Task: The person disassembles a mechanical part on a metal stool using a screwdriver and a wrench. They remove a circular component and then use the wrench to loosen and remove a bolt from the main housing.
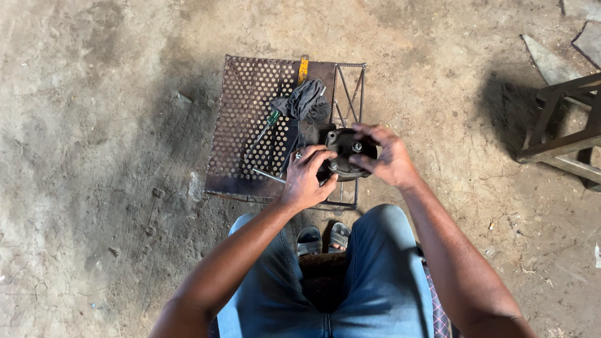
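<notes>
A dark round metal machine part with a bolt on its face rests on the right side of a low perforated metal stand. My left hand grips the part's near left edge. My right hand wraps its right side, fingers over the top. A green-handled screwdriver lies on the stand just left of my hands, and a dark rag sits beyond it.
A yellow tool handle pokes out at the stand's far edge. A rusty metal stool frame stands at the right. My knees in blue jeans and sandalled feet sit below the stand on cracked dirt floor.
</notes>
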